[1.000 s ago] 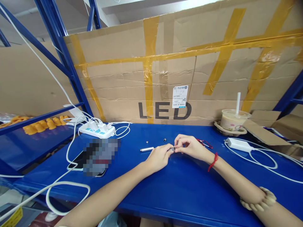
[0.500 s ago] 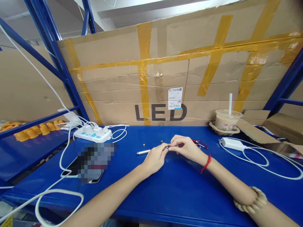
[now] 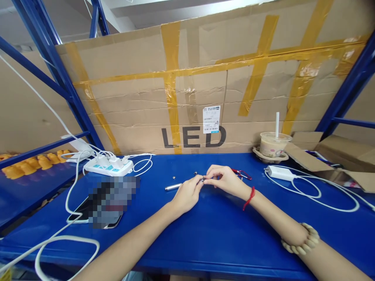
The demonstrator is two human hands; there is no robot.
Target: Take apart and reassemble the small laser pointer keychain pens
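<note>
My left hand point(image 3: 187, 195) is closed, its thumb and fingertips pinching a small shiny metal piece point(image 3: 201, 180). My right hand point(image 3: 225, 181) meets it from the right, thumb and index finger closed on the same piece's right end. Fingers cover most of it. Beside my left hand a silver pen-like tube point(image 3: 172, 187) sticks out to the left; its right end is hidden behind the hand. Just beyond the hands are a tiny round metal piece point(image 3: 174, 177) and a small dark-and-silver part point(image 3: 195, 173). Behind my right hand lies a red clip-like object point(image 3: 242, 174).
On the left are a white power strip point(image 3: 108, 167) with cables and phones point(image 3: 80, 210), partly blurred out. At right stand a drink cup point(image 3: 274, 145) in a cardboard holder and a white adapter point(image 3: 281, 173) with looped cable. A taped cardboard sheet point(image 3: 140, 101) walls the blue table's back.
The whole view has shifted slightly, so things appear further left. Both hands still pinch the small metal piece, and the right fingers have changed their pose slightly.
</note>
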